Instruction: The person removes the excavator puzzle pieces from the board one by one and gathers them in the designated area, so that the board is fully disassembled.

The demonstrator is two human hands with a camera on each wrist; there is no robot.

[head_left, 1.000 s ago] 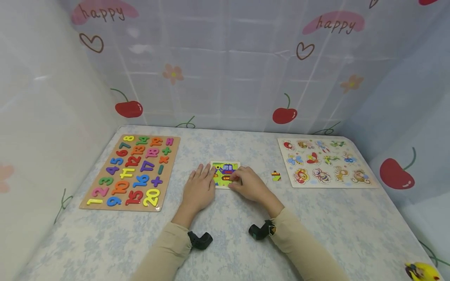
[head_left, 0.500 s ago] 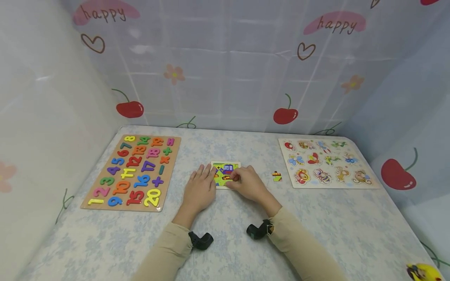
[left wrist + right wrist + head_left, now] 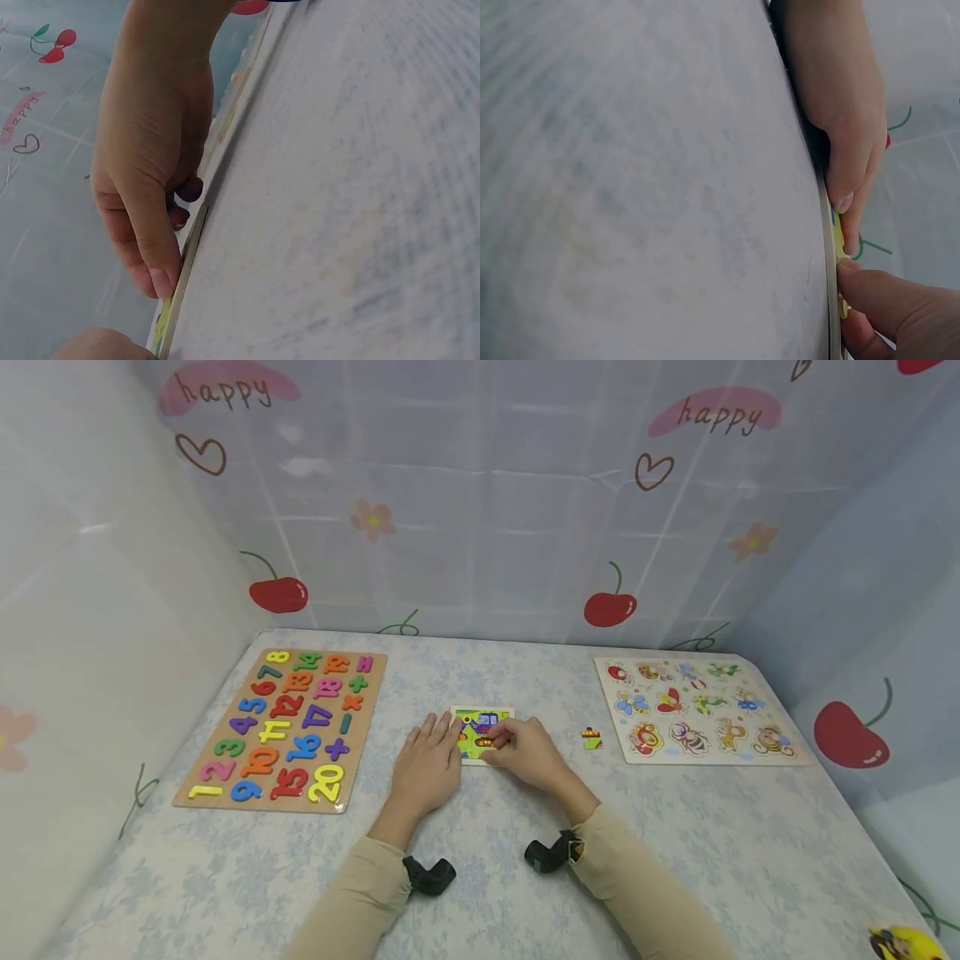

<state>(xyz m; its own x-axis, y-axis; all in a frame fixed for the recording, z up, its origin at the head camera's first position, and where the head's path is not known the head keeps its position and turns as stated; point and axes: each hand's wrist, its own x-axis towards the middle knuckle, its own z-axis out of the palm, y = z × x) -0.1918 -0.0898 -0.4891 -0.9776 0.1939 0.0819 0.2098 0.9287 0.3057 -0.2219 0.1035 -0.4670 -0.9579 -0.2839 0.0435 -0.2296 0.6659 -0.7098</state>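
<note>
A small jigsaw puzzle board [image 3: 472, 750] lies mid-table, showing a blue and purple digger on a green ground inside a pale frame. Along its left side rests my left hand [image 3: 427, 768], fingers straight, the fingertips on the board. My right hand [image 3: 531, 756] is over the lower right of the board, thumb and fingers bent together. In the right wrist view they pinch a yellow-green puzzle piece [image 3: 844, 308] low at the board's edge; the hand hides most of it. A loose puzzle piece [image 3: 592, 738], green with red and yellow, lies right of the board.
A wooden number board [image 3: 352, 777] with coloured digits lies at the left. At the right back is a white insect puzzle board [image 3: 611, 675]. A yellow toy [image 3: 906, 942] sits at the front right corner. Patterned curtains [image 3: 480, 527] surround the table.
My right thumb and fingers have shifted slightly left over the digger board. The left hand stays in place on it. The view has tilted very slightly.
</note>
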